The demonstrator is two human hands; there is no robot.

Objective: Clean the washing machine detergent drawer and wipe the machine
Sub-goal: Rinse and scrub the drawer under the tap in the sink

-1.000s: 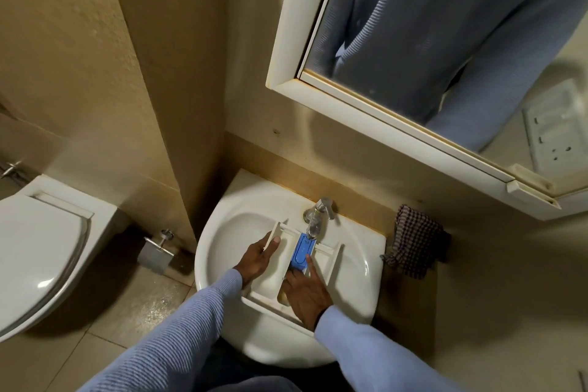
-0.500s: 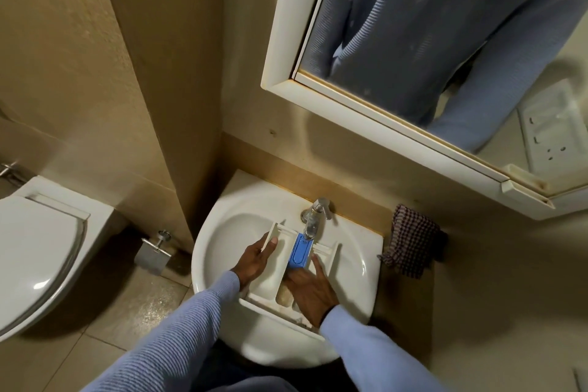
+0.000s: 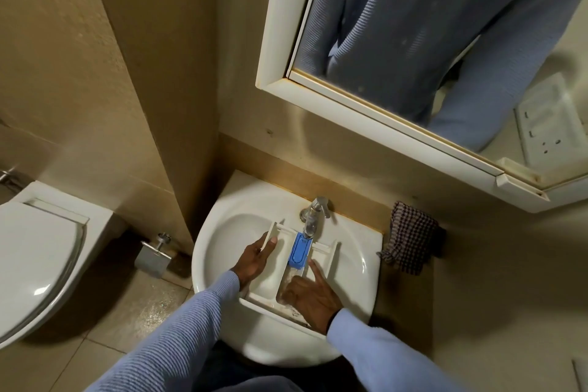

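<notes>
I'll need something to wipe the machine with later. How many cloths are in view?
1: a checked cloth just right of the sink, against the wall. Others may lie outside the frame.

I see the sink (image 3: pixel 366 251) as white ceramic, very glossy, with light reflecting on its rim. The drawer (image 3: pixel 270 280) in it looks like white plastic, smooth and rather matt; its blue flap (image 3: pixel 299 251) is a shinier plastic. The tap (image 3: pixel 313 213) is polished metal. The toilet lid (image 3: pixel 38 258) has a hard gloss. The paper holder (image 3: pixel 152 256) is dull brushed metal. The checked cloth (image 3: pixel 410 245) looks woven and soft. The sleeves (image 3: pixel 178 328) are ribbed knit. The wall (image 3: pixel 63 73) is matt and slightly grainy, and the floor tiles (image 3: pixel 143 305) are smooth.
</notes>
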